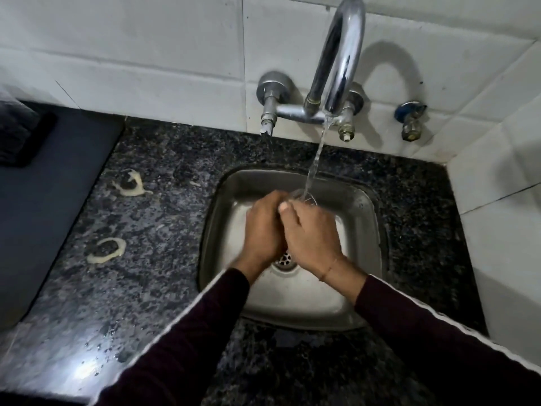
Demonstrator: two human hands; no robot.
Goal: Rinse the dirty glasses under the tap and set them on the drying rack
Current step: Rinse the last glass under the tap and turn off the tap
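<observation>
Over the steel sink (363, 227) I hold a clear glass (304, 197) under the running stream from the chrome tap (339, 54). Only the glass's rim shows beyond my fingers; its body is hidden by both hands. My left hand (263, 227) wraps round the glass from the left. My right hand (313, 232) grips it from the right, thumb lying along the top. Water falls into the glass's mouth.
Dark speckled granite counter (164, 230) surrounds the sink, with two pale ring-shaped stains (106, 250) on its left part. A dark mat (44, 200) lies at the far left. White tiled walls (146, 54) stand behind and to the right. A small valve (409, 121) sticks out right of the tap.
</observation>
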